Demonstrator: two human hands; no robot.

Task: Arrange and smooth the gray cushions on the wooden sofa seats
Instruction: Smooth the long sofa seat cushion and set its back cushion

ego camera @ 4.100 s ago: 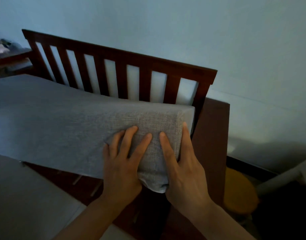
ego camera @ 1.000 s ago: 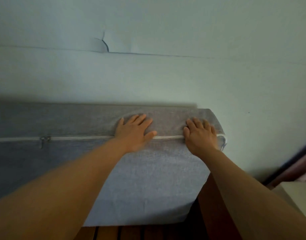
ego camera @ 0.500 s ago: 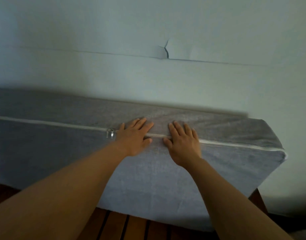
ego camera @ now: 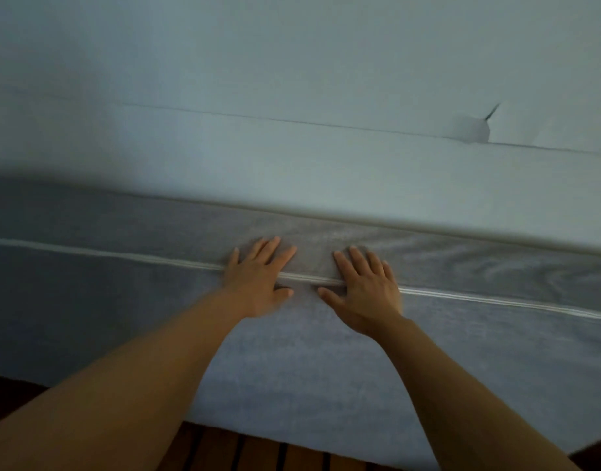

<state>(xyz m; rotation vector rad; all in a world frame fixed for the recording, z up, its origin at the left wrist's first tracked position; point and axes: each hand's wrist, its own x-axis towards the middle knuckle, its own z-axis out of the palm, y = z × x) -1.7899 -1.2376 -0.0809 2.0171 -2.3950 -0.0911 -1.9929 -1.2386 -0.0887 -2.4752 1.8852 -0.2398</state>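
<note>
Both hands have slid leftward along the cushion (ego camera: 326,368); left hand (ego camera: 258,280) and right hand (ego camera: 363,290) press flat, fingers spread, gripping nothing; even outward strokes along the zipper (ego camera: 122,254) should flatten wrinkles.

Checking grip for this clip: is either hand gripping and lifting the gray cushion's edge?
No. The left hand and right hand lie flat, fingers spread, on the gray cushion across its white zipper.

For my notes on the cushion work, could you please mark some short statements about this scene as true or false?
1. Both hands lie flat on the cushion. True.
2. The left hand grips the zipper pull. False: it rests open and no pull shows.
3. Wooden slats show below the cushion. True.
4. The right hand is lifted clear of the fabric. False: it presses across the zipper line.
</note>
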